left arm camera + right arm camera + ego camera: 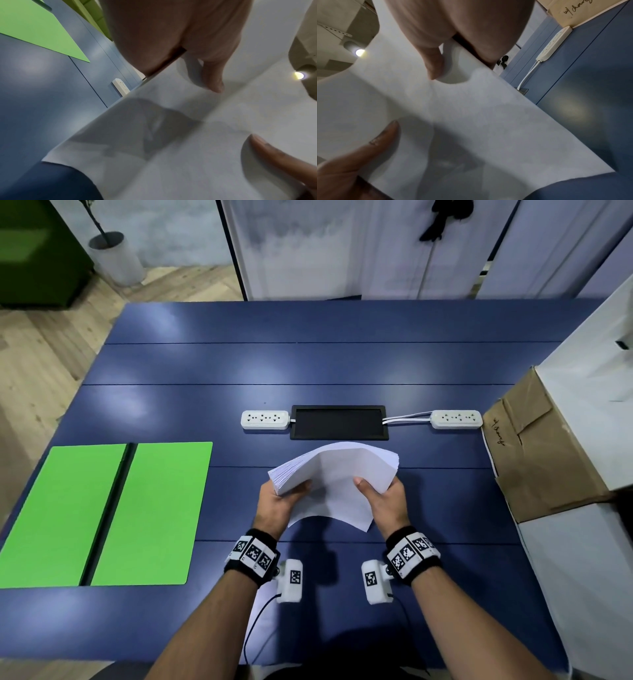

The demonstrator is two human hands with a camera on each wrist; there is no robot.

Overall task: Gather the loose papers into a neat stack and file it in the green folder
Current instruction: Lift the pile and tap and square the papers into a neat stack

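A thick stack of white papers [337,474] is held up above the blue table [308,364], bowed upward in the middle. My left hand [279,501] grips its left edge, thumb on top. My right hand [385,498] grips its right edge the same way. In the left wrist view my left thumb [214,81] presses on the white sheet [171,135]. The right wrist view shows my right thumb [435,67] on the paper [453,121]. The green folder [106,511] lies open flat on the table to the left, apart from the hands.
Two white power strips [264,419] [455,419] flank a black cable tray [339,422] behind the papers. A brown cardboard box [534,453] on white boxes stands at the right edge. A potted plant [114,258] is on the floor beyond the table.
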